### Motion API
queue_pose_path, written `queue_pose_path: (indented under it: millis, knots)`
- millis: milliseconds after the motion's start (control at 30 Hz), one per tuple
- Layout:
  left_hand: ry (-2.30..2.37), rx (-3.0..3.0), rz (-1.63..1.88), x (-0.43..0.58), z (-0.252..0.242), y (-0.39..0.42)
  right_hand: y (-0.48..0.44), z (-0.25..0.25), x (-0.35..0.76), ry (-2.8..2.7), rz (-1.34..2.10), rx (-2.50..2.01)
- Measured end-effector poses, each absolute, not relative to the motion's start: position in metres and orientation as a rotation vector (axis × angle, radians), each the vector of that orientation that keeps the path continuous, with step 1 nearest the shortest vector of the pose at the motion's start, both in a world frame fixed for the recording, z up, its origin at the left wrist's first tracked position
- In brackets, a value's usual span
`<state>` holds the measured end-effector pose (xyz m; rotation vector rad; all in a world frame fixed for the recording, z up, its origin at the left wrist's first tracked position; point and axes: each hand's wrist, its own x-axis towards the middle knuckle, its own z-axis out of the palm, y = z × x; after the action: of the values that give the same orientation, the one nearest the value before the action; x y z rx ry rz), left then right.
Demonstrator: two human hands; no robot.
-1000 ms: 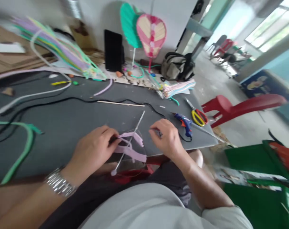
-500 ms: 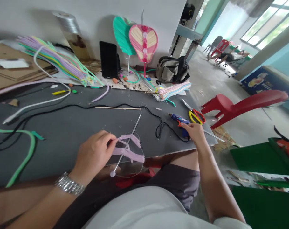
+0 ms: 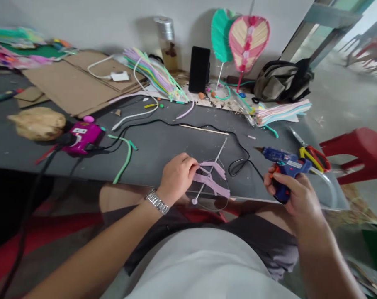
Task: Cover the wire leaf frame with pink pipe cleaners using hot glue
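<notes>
The left hand [image 3: 177, 178] was closed in a pinch on the lilac foam strips [image 3: 210, 179], which crossed a thin looped frame [image 3: 223, 195] on a white stick, near the front edge of the grey tabletop [image 3: 163, 143]. The right hand [image 3: 295, 195] was wrapped firmly around a blue hot glue gun [image 3: 284, 160], near the tabletop's right front corner and just beside yellow-and-red-handled scissors [image 3: 314, 159].

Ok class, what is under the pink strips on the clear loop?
The grey table shows through the upper part of the clear loop. Directly beneath the strips is covered, so it cannot be seen.
</notes>
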<state>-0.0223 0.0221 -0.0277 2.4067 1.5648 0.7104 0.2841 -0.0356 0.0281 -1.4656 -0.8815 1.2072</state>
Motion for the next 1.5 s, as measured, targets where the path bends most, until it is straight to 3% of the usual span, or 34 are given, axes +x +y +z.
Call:
queue_pose_path:
  millis: [300,1167,1500]
  knots:
    - [1.581,2.314,0.731,-0.026,-0.025,0.019,-0.033,0.017,0.237,-1.434,1.028,-1.868]
    - [1.572,2.596,0.600,-0.016,-0.024,0.020,-0.031,-0.004,0.172,-1.154,1.206,-1.574]
    - [1.564,2.380,0.661,-0.017,-0.024,0.025,-0.038,-0.019,0.173,-1.305,1.035,-1.634]
